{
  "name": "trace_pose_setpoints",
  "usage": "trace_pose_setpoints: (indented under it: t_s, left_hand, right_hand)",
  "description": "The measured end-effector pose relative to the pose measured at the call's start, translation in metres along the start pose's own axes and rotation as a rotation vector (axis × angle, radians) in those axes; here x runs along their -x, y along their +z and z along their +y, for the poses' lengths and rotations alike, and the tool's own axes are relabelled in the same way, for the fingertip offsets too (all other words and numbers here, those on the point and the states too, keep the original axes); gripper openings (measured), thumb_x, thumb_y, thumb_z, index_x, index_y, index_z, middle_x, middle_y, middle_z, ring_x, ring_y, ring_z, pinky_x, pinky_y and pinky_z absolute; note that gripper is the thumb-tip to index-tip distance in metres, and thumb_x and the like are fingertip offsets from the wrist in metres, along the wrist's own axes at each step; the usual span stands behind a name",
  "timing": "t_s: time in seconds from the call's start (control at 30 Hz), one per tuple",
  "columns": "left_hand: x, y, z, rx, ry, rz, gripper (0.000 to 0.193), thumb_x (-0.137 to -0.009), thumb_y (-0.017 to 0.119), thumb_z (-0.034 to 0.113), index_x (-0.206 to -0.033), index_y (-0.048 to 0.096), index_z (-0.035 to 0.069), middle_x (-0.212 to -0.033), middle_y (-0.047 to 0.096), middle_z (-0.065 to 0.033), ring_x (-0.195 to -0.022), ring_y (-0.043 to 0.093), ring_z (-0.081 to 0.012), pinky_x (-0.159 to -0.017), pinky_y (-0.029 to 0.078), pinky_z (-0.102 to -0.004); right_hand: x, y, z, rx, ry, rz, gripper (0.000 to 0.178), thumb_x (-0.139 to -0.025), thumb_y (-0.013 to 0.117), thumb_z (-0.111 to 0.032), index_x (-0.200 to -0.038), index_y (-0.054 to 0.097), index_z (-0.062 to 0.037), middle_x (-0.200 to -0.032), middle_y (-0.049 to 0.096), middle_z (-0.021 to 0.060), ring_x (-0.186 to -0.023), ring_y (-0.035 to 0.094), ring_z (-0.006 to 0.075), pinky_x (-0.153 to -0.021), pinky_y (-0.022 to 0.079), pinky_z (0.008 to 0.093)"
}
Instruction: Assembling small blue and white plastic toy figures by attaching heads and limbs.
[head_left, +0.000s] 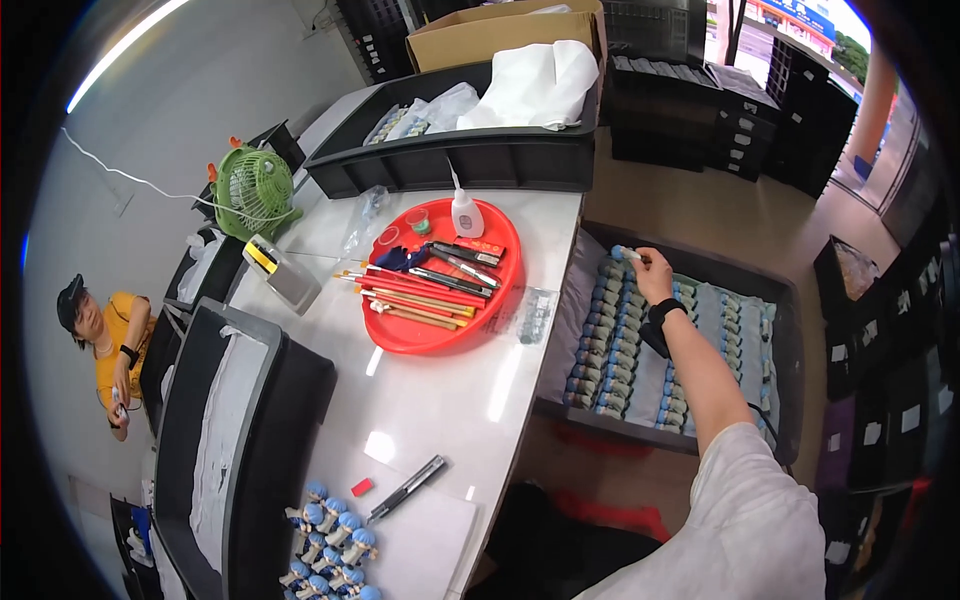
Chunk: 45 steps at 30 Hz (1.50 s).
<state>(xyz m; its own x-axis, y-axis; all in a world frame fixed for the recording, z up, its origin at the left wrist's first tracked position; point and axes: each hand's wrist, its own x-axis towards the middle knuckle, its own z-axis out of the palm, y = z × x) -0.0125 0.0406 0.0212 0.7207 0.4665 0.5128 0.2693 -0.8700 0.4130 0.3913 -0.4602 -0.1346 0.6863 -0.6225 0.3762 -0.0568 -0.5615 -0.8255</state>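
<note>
My right hand point(652, 275) reaches out over a grey bin point(790, 360) on the right and pinches a small blue-topped figurine point(622, 253) at the bin's far left corner. Rows of similar small figurines point(605, 345) lie in the bin, with strips of grey cloth point(650, 385) between the rows. A black band circles my right wrist. At the table's near edge a cluster of blue-and-white figurines point(335, 540) stands beside a utility knife point(408, 488) and a small red block point(362, 487). My left hand is out of view.
A red tray point(400, 340) with brushes, knives and a white squeeze bottle point(466, 215) sits on the white table point(440, 400). Black bins stand at the table's back point(450, 165) and left point(285, 400). A green fan point(255, 190) stands behind; a person in yellow point(125, 325) works far left.
</note>
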Motion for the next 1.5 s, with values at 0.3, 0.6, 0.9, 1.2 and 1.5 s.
trace_pose_setpoints:
  t_s: [0.3,0.6,0.9,1.2,1.5]
  left_hand:
    - [0.002,0.004,-0.001,0.021,-0.011,-0.024,0.014,-0.080,0.054,-0.003,-0.093,0.054,-0.006,-0.088,0.055,-0.0155,-0.076,0.053,-0.0233,-0.071,0.045,-0.0315]
    - [0.004,0.003,-0.009,-0.019,0.006,-0.070,0.015,-0.080,0.053,-0.003,-0.096,0.054,-0.005,-0.090,0.053,-0.0135,-0.074,0.051,-0.0209,-0.065,0.043,-0.0299]
    - [0.004,0.005,-0.007,-0.027,0.024,-0.037,0.013,-0.080,0.055,0.001,-0.093,0.056,-0.003,-0.086,0.054,-0.0120,-0.068,0.049,-0.0193,-0.061,0.042,-0.0284]
    - [0.001,0.006,-0.001,-0.032,-0.020,-0.014,0.014,-0.080,0.056,0.003,-0.093,0.057,-0.003,-0.087,0.056,-0.0138,-0.072,0.052,-0.0217,-0.064,0.044,-0.0299]
    - [0.002,0.004,-0.001,0.027,-0.016,0.027,0.012,-0.078,0.056,0.001,-0.089,0.058,-0.003,-0.086,0.057,-0.0153,-0.076,0.055,-0.0251,-0.068,0.046,-0.0328]
  right_hand:
    - [-0.026,0.045,0.051,0.288,0.024,-0.053,0.021,-0.068,0.063,-0.006,-0.089,0.060,-0.0041,-0.085,0.058,0.0157,-0.084,0.056,0.0319,-0.074,0.045,0.0379]
    - [-0.025,0.059,0.055,0.277,0.200,-0.137,0.025,-0.070,0.063,-0.014,-0.093,0.061,-0.0047,-0.092,0.060,0.0162,-0.089,0.057,0.0310,-0.075,0.046,0.0382]
    - [-0.029,0.058,0.053,0.487,0.043,-0.359,0.029,-0.075,0.056,-0.017,-0.102,0.058,-0.0068,-0.098,0.057,0.0192,-0.095,0.053,0.0338,-0.084,0.042,0.0379]
    - [0.071,0.041,-0.100,0.119,-0.800,-0.703,0.033,-0.069,0.058,-0.014,-0.100,0.056,-0.0043,-0.095,0.057,0.0167,-0.083,0.054,0.0344,-0.073,0.045,0.0396]
    - [0.150,0.063,-0.135,-0.004,-1.135,-0.964,0.050,-0.074,0.054,-0.026,-0.120,0.046,-0.0108,-0.127,0.041,0.0150,-0.119,0.035,0.0313,-0.098,0.027,0.0455]
